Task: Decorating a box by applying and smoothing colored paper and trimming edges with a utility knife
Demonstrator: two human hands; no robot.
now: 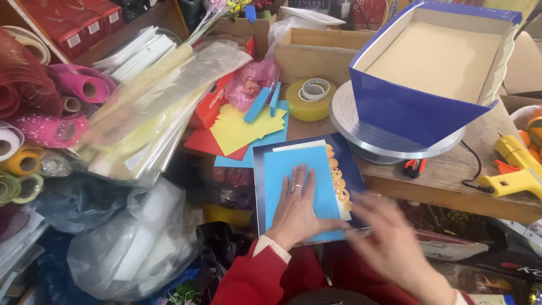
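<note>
Head view, looking down at a crowded craft bench.

Left hand (297,206) lies flat, palm down, fingers spread, pressing a light blue sheet (299,181). Nothing gripped; it pins the sheet rather than holding it. A ring shows on one finger. Red sleeve with a pale cuff at the wrist.

The light blue sheet lies on top of a dark blue card (347,169), with a cream sheet (299,146) peeking out along its far edge and a strip of orange round shapes (337,179) showing along its right side. The stack overhangs the bench's near edge, toward the person. Long axis of the sheet runs away from the person, tilted slightly left at the far end.

Right hand (389,237) is motion-blurred, at the stack's near right corner. Fingers look extended and loose; cannot tell whether it touches the card or pinches anything. Of the two, the left is squarely on the sheet; the right sits off to its right side.

Around: a grey turntable (361,135) behind the stack carries an open blue box (415,110), tipped. Tape roll (311,99) at the bench's back. Yellow glue gun (516,169) at the right edge. Yellow, red and blue paper scraps (243,130) toward the left edge, with cellophane sleeves (152,107) and mesh wrap rolls (62,107) piled beyond.
</note>
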